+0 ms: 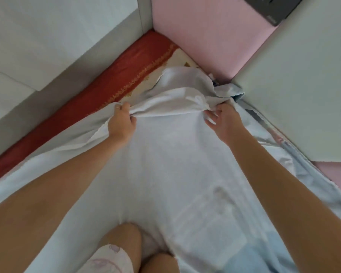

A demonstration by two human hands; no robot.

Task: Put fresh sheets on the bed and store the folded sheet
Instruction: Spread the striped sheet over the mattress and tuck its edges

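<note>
Bed (98, 91), left hand (122, 124) gripping sheet (165, 154)

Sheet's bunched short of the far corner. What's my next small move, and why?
Probably pull the bunched sheet forward over the mattress corner: that red-and-cream corner lies bare, the left hand already grips the sheet's edge, and the right hand is on the folds beside it.

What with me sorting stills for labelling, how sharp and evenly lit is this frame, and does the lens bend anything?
Head view: soft, even light with no glare; mild shadow in the folds of the sheet by the left hand; fingers of the right hand look slightly smeared; the wide-angle lens swells the forearms toward the bottom edge and slants the walls.
</note>
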